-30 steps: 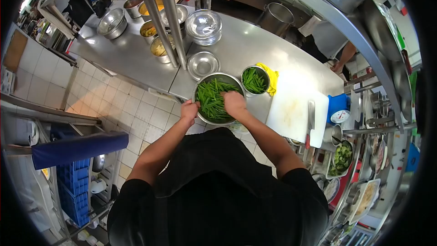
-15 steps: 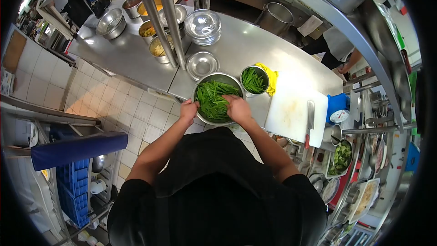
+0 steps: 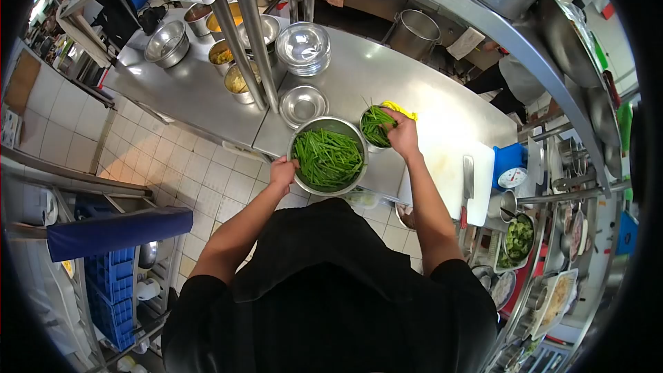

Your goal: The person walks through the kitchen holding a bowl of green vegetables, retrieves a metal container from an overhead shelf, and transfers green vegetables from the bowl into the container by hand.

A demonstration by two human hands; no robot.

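Note:
My left hand [image 3: 282,171] grips the left rim of a large metal bowl [image 3: 329,190], which is full of cut green vegetable pieces [image 3: 328,157]. Over the smaller metal container [image 3: 366,139] to the right, my right hand [image 3: 402,131] is closed on some of the green pieces [image 3: 376,121], and a few stick up above the rim. A yellow cloth [image 3: 400,109] lies behind that container, partly covered by my right hand. An empty metal bowl [image 3: 304,106] stands just behind the large bowl.
On the right lie a white cutting board [image 3: 442,178] and a knife [image 3: 468,178], beside a blue scale [image 3: 510,166]. Stacked metal bowls [image 3: 304,48] and shelf posts [image 3: 257,34] stand farther back. Another person [image 3: 514,83] is across the counter.
My right hand has moved from the large bowl to the smaller container on the right. The large bowl sits slightly lower in view. The other person has shifted.

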